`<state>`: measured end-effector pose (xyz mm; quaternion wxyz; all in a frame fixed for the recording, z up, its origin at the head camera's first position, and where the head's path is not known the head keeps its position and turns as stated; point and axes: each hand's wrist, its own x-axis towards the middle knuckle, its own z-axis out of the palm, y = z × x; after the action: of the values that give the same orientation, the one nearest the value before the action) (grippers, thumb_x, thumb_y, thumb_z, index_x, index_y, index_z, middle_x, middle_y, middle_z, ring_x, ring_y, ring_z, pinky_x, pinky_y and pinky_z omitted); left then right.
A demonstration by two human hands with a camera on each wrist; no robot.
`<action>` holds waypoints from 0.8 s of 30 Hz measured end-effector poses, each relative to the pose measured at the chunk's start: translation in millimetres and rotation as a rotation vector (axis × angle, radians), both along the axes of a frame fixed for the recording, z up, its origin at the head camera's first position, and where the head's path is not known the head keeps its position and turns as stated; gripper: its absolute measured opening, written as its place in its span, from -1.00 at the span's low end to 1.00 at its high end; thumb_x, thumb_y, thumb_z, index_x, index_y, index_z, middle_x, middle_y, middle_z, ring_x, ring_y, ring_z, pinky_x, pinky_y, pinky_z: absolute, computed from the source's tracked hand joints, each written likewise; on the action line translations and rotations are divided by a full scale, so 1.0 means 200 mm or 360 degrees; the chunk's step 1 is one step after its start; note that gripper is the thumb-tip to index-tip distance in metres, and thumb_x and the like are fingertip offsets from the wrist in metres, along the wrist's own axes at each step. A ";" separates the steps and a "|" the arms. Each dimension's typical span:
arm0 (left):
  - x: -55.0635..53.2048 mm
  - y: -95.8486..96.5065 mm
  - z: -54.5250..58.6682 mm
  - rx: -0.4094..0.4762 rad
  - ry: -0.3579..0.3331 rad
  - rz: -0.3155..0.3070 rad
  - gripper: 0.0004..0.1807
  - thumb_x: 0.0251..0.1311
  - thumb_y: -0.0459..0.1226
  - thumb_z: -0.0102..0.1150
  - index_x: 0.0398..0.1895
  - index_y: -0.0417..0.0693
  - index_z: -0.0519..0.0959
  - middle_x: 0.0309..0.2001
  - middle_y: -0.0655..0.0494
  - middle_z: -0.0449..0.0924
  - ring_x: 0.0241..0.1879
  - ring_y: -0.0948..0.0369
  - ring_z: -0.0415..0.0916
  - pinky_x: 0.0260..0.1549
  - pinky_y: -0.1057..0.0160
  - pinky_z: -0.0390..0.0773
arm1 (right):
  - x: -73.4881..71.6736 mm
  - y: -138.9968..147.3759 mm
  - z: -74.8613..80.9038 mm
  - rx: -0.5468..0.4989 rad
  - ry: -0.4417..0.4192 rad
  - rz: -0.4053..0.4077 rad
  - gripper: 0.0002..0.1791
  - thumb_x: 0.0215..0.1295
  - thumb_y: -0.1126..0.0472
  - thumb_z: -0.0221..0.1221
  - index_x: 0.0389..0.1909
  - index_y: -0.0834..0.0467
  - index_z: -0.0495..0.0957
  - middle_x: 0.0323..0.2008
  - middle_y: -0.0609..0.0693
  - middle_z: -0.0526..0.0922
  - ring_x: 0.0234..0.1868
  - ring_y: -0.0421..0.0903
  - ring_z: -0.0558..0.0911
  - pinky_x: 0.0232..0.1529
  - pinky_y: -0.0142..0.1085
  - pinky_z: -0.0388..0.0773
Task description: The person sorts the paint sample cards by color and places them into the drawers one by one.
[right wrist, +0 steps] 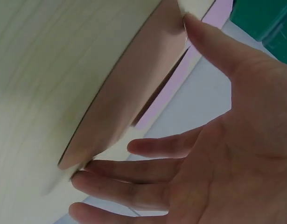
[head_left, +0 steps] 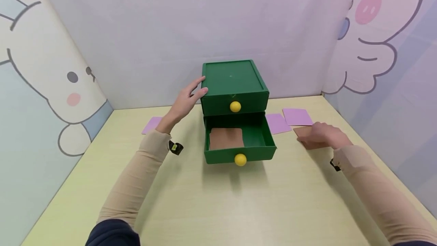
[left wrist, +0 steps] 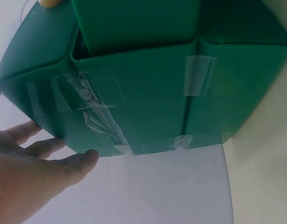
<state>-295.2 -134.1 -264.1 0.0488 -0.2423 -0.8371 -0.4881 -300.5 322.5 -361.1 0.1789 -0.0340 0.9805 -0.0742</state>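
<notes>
A green box with two drawers stands at the back of the table, each drawer bearing a yellow ball knob. Its lower drawer is pulled out, and brown card lies inside on the left. My left hand touches the box's upper left side with spread fingers; in the left wrist view, strips of clear tape cross the box's side. Over on the right, my right hand holds another brown card at the table, thumb at one edge and fingertips at the opposite edge.
Two pink cards lie right of the box, close to the brown card. Another pink card lies on the left, partly behind my left wrist. Cartoon-printed panels wall the table at both sides, with a plain one behind.
</notes>
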 end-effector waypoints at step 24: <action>0.04 0.01 0.02 -0.0034 0.0021 -0.0011 -0.38 0.47 -0.16 -0.17 0.52 -0.08 0.02 0.55 -0.05 -0.09 0.55 0.03 -0.17 0.44 -0.12 0.07 | 0.10 -0.10 0.20 -0.0064 0.0109 0.0093 -0.38 0.01 -0.22 0.26 -0.34 0.30 0.41 -0.46 0.08 0.45 -0.41 -0.02 0.46 -0.42 -0.30 0.35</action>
<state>-287.4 -132.6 -259.9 0.0502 -0.2488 -0.8410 -0.4777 -279.7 303.0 -320.9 0.1467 -0.0688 0.9829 -0.0874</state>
